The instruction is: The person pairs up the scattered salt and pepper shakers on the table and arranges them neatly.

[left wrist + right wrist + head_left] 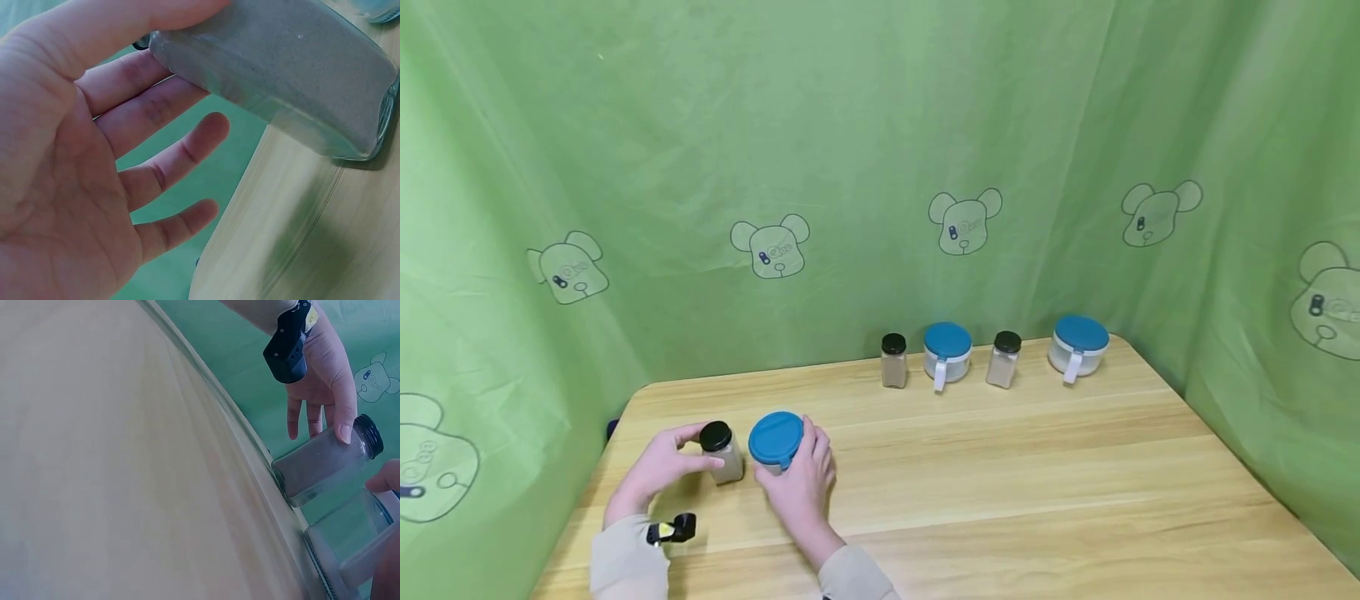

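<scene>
Green curtain [850, 125] hangs around the wooden table [1000, 500] I watch remotely. On it I see the tub [776, 437] within the curve of the right hand [801, 487], thumb and fingers wrapping its sides; it is clear-walled, blue-lidded. Just left of the tub, the left hand [658, 467] pinches the upright jar [727, 467] near its neck, two fingers free; it is black-capped, with greyish-beige contents.
</scene>
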Motion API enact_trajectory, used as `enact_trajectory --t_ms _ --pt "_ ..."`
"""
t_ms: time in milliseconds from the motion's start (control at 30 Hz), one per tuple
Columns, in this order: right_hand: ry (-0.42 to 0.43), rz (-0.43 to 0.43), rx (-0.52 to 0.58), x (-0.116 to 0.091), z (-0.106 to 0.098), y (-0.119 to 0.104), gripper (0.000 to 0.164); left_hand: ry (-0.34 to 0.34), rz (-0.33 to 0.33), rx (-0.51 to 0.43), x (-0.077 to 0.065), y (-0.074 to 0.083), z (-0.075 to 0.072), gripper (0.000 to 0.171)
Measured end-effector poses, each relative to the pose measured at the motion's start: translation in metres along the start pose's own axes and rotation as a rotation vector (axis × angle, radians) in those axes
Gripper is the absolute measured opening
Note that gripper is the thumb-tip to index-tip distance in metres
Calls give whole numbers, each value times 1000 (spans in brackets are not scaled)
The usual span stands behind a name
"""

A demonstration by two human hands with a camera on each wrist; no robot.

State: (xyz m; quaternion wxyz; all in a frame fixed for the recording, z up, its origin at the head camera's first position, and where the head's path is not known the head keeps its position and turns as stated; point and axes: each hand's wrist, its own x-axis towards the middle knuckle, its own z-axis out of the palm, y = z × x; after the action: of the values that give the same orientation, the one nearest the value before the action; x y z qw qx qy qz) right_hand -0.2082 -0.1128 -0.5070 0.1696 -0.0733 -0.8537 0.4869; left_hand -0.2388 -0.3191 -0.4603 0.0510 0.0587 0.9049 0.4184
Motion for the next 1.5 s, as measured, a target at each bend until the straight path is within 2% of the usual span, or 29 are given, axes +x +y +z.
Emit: enact_trajectory --t_ms 533,833,1167,1500 --pt "3 3 -23 1 0 2 96 30 57 -6 1 -7 3 59" --pt "14 8 -33 -1 -1 -1 95 5 32 -33 1 -12 3 58" --pt "-17 0 -30 -2 -2 -3 99 -11 -7 -97 -2 -15 1 63" --pt "-36 5 -20 -2 -6 -3 102 -10 7 -118 -1 -18 2 59"
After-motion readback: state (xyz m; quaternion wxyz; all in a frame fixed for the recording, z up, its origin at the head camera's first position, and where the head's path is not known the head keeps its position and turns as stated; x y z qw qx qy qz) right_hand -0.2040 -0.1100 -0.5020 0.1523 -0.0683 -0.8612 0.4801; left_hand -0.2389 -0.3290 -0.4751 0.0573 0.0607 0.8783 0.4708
